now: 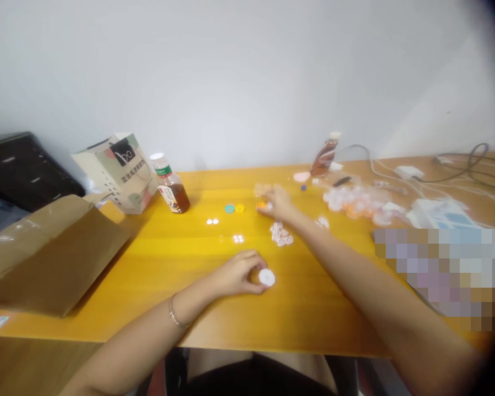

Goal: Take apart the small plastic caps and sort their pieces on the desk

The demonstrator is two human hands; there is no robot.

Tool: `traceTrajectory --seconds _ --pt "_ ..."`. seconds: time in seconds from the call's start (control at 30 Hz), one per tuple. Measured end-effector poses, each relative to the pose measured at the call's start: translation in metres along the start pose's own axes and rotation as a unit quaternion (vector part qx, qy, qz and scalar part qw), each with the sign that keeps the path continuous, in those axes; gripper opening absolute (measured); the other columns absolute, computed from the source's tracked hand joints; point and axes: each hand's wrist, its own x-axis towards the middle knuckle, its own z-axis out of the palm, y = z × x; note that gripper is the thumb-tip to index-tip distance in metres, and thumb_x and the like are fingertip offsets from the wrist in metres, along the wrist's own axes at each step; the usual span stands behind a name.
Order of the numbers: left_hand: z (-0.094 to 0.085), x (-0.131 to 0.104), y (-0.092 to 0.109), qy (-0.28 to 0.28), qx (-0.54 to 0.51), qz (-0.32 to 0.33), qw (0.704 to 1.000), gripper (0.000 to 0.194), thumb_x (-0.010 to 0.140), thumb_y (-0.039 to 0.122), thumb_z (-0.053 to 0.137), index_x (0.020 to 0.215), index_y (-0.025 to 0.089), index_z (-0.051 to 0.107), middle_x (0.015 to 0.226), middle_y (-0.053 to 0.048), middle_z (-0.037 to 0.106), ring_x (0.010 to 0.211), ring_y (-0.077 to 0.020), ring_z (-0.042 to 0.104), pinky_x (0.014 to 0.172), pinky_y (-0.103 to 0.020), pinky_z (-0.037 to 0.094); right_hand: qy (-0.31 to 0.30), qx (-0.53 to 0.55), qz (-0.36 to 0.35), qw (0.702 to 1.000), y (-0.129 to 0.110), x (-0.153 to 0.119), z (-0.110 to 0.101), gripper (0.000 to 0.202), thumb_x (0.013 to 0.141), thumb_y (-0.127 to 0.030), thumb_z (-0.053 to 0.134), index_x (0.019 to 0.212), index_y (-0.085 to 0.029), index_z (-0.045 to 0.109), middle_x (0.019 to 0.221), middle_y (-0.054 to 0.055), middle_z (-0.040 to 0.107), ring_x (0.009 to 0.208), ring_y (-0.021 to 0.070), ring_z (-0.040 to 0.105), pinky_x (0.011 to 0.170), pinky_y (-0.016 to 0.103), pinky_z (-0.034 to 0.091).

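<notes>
Between the thumb and fingers of my left hand (247, 272), closed near the table's front, is a white round disc (267, 277) with a scalloped rim. My right hand (279, 202) reaches farther back, its fingers curled around a small orange disc (260, 205); blur hides the exact grip. Just left of it lie a yellow disc (240, 208) and a teal disc (230, 209), side by side. Below my right wrist is a cluster of white openwork pieces (281, 235). Small white pieces (238, 238) sit between my hands and the left bottle.
An open cardboard box (58, 253) and a printed paper bag (121, 173) stand left, beside a bottle of brown drink (170, 184). Another bottle (325, 157) is at the back right. Plastic-wrapped items (355, 202) and cables (470, 165) cover the right side.
</notes>
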Motion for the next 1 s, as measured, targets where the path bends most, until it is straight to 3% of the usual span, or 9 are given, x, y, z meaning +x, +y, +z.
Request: traceTrajectory --seconds 0.13,0.23,0.3,0.4,0.5,0.63,0.77,1.0 --pt "-0.001 -0.001 0.000 -0.006 0.001 0.004 1.000 0.032 0.069 0.027 0.066 0.097 0.017 0.055 0.092 -0.005 0.056 0.083 -0.0161 0.054 0.077 -0.028 0.044 0.023 0.174 -0.039 0.984 -0.019 -0.037 -0.023 0.023 0.080 -0.036 0.052 0.094 -0.020 0.059 0.096 0.007 0.058 0.092 0.0223 0.053 0.083 0.038 0.041" --pt "-0.003 -0.001 0.000 -0.015 0.003 0.002 1.000 0.034 0.069 0.032 0.067 0.097 0.017 0.055 0.091 -0.005 0.055 0.082 -0.0161 0.053 0.075 -0.027 0.044 -0.077 0.258 -0.052 0.962 -0.034 -0.084 -0.040 0.023 0.082 -0.041 0.050 0.084 -0.019 0.056 0.080 0.003 0.058 0.073 0.0162 0.054 0.068 0.030 0.044" --pt "-0.003 0.000 -0.002 -0.018 0.007 0.000 1.000 0.034 0.070 0.037 0.067 0.096 0.017 0.056 0.088 -0.004 0.055 0.080 -0.0158 0.053 0.072 -0.027 0.044 -0.172 0.284 -0.079 0.940 -0.041 -0.112 -0.047 0.026 0.077 -0.043 0.058 0.084 -0.018 0.055 0.077 0.002 0.057 0.070 0.0148 0.053 0.065 0.028 0.044" --pt "-0.003 0.000 -0.004 -0.027 0.009 0.001 1.000 0.036 0.071 0.043 0.066 0.092 0.016 0.056 0.087 -0.004 0.055 0.077 -0.0150 0.052 0.069 -0.025 0.043 -0.213 0.289 -0.090 0.929 -0.047 -0.137 -0.048 0.040 0.063 -0.047 0.071 0.087 -0.019 0.055 0.080 0.001 0.056 0.074 0.0156 0.052 0.067 0.028 0.043" --pt "-0.004 0.000 -0.003 -0.022 0.013 0.001 1.000 0.037 0.069 0.045 0.067 0.090 0.016 0.056 0.086 -0.004 0.056 0.077 -0.0151 0.052 0.068 -0.025 0.042 -0.209 0.273 -0.096 0.934 -0.049 -0.141 -0.044 0.047 0.056 -0.047 0.076 0.088 -0.019 0.055 0.081 0.001 0.054 0.076 0.0165 0.051 0.068 0.028 0.042" --pt "-0.009 0.000 0.001 -0.010 0.013 0.005 1.000 0.039 0.069 0.044 0.067 0.092 0.015 0.056 0.084 -0.004 0.057 0.077 -0.0152 0.053 0.069 -0.024 0.042 -0.212 0.263 -0.126 0.933 -0.050 -0.137 -0.042 0.036 0.064 -0.044 0.072 0.083 -0.019 0.055 0.081 0.001 0.055 0.076 0.0161 0.051 0.068 0.027 0.040" --pt "-0.013 -0.001 0.005 -0.016 0.007 0.020 1.000 0.031 0.078 0.038 0.060 0.100 0.016 0.058 0.091 -0.005 0.059 0.081 -0.0147 0.055 0.073 -0.024 0.044 -0.208 0.261 -0.134 0.933 -0.049 -0.137 -0.042 0.029 0.068 -0.040 0.070 0.081 -0.019 0.054 0.080 0.001 0.055 0.075 0.0155 0.051 0.068 0.027 0.040" --pt "-0.009 -0.001 0.006 -0.026 0.034 0.038 0.998 0.021 0.087 0.025 0.048 0.098 0.016 0.064 0.089 -0.006 0.060 0.082 -0.0138 0.056 0.077 -0.024 0.044 -0.197 0.263 -0.138 0.934 -0.048 -0.139 -0.038 0.019 0.073 -0.031 0.065 0.082 -0.019 0.054 0.078 0.001 0.055 0.073 0.0146 0.050 0.067 0.027 0.040"
